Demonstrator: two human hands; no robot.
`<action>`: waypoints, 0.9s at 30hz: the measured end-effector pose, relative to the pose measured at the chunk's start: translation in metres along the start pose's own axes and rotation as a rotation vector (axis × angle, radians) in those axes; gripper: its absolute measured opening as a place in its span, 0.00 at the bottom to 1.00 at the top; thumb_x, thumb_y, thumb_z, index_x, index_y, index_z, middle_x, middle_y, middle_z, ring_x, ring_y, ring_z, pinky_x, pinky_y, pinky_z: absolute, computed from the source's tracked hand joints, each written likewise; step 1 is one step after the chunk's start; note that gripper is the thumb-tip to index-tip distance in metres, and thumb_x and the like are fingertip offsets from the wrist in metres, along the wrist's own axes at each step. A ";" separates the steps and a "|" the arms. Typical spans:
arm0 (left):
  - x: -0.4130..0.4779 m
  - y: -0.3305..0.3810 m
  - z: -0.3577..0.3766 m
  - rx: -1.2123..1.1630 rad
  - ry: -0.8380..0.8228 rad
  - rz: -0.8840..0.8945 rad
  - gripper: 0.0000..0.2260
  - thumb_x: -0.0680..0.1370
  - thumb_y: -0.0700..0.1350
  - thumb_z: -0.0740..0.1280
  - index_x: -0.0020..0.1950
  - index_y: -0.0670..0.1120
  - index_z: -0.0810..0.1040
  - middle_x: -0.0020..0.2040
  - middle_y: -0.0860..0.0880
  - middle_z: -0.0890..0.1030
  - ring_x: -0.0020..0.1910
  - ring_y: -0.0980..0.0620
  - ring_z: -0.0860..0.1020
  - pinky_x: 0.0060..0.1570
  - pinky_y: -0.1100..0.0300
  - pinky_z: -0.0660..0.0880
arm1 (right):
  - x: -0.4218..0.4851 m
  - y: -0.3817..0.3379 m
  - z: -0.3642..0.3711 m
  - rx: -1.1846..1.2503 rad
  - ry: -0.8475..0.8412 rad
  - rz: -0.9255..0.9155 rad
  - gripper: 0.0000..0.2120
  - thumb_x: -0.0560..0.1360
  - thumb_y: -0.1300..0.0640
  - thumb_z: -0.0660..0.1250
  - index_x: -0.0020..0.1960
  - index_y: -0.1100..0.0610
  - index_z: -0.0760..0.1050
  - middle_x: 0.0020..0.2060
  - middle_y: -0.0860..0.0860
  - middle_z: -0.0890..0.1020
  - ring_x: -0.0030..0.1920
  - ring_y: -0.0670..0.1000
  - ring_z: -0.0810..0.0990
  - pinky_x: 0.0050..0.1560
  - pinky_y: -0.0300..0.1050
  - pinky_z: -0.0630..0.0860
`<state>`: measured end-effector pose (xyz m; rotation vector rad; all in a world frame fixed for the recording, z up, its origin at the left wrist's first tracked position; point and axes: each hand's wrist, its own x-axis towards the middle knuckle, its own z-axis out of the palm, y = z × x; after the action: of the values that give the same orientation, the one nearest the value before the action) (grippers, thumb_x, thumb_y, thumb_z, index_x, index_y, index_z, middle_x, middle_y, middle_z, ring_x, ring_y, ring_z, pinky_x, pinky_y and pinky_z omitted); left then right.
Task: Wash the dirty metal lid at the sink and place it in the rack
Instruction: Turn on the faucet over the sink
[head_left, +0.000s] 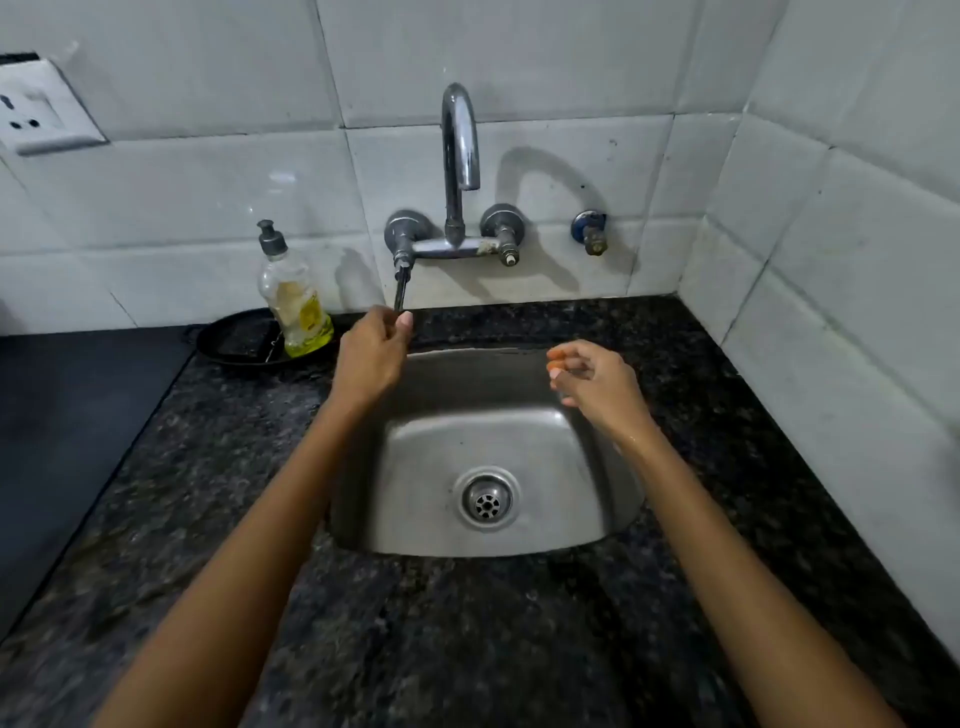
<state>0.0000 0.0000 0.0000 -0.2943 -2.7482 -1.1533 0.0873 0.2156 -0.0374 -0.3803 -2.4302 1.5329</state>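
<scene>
A steel sink (410, 447) is set into the dark granite counter, with nothing in its basin. Above it a chrome tap (460, 156) is fixed to the tiled wall; no water runs from the spout. My left hand (371, 353) reaches up to the tap's left lever handle (401, 288), its fingertips pinching the lever's lower end. My right hand (595, 382) hovers over the sink's right rim, wet, fingers loosely curled and holding nothing. Neither the metal lid nor a rack is in view.
A dish soap bottle (293, 301) with yellow liquid stands on a black round tray (234, 343) left of the sink. A dark stove surface (67, 426) lies at the far left. A wall socket (41, 109) sits top left; a small valve (589, 234) right of the tap.
</scene>
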 end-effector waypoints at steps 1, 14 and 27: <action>0.010 0.001 0.006 0.007 0.004 -0.027 0.19 0.80 0.50 0.56 0.63 0.36 0.70 0.59 0.36 0.78 0.59 0.38 0.75 0.53 0.53 0.69 | 0.009 0.004 0.000 0.003 -0.009 0.014 0.07 0.71 0.58 0.66 0.46 0.47 0.77 0.41 0.45 0.81 0.49 0.52 0.82 0.53 0.59 0.79; 0.116 -0.011 0.055 0.168 0.082 -0.166 0.23 0.81 0.52 0.52 0.58 0.31 0.69 0.57 0.29 0.75 0.56 0.30 0.73 0.51 0.44 0.68 | 0.070 0.041 0.005 0.041 -0.005 0.129 0.08 0.71 0.60 0.65 0.45 0.48 0.77 0.40 0.47 0.81 0.47 0.54 0.82 0.53 0.58 0.79; 0.131 -0.016 0.062 -1.059 -0.112 -0.663 0.22 0.79 0.56 0.45 0.45 0.41 0.71 0.44 0.41 0.79 0.40 0.47 0.80 0.38 0.57 0.78 | 0.080 0.050 0.011 0.027 -0.015 0.140 0.08 0.72 0.63 0.65 0.49 0.55 0.78 0.43 0.53 0.81 0.48 0.57 0.81 0.55 0.57 0.78</action>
<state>-0.1341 0.0500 -0.0266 0.5177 -2.0462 -2.7353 0.0133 0.2551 -0.0819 -0.5455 -2.4377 1.6282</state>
